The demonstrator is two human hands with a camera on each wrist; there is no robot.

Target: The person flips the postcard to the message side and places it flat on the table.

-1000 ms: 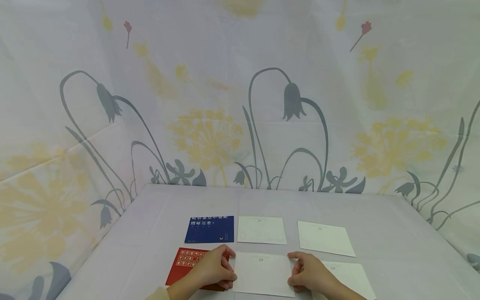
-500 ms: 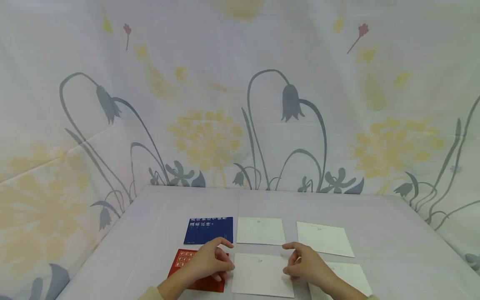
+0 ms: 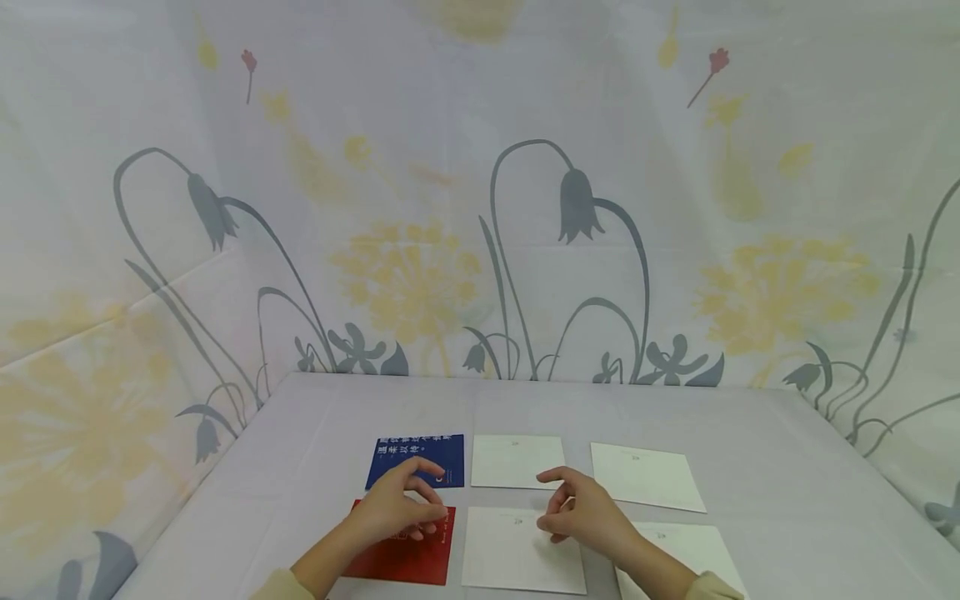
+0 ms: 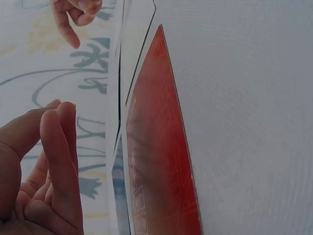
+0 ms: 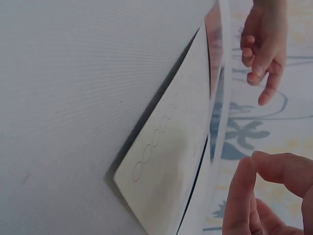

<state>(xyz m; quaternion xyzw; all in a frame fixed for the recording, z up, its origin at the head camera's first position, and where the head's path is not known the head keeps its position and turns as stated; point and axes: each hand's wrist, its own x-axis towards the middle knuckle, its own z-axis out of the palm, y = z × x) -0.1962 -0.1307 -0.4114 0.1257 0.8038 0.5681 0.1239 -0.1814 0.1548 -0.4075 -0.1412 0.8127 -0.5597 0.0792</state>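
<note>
White front-middle card (image 3: 513, 558): lying flat on the table (image 3: 757, 450), between the red card (image 3: 412, 565) and the front-right card (image 3: 690, 546), with a narrow gap on each side.
What changed: both hands have come away from its two side edges and moved up and apart; the card shows no clear shift. Its placing looks finished, I judge.
Left hand (image 3: 392, 504): released, fingers loosely bent around nothing, above the red card and partly hiding the blue card (image 3: 433, 447).
Right hand (image 3: 588, 510): also released and holding nothing, hovering by the card's far right corner (it hides that corner in the head view).
Card's long axis: left to right across the person, almost square to them.
Small printed mark (image 3: 519, 522): near the far edge, so that edge points away from the person.
</note>
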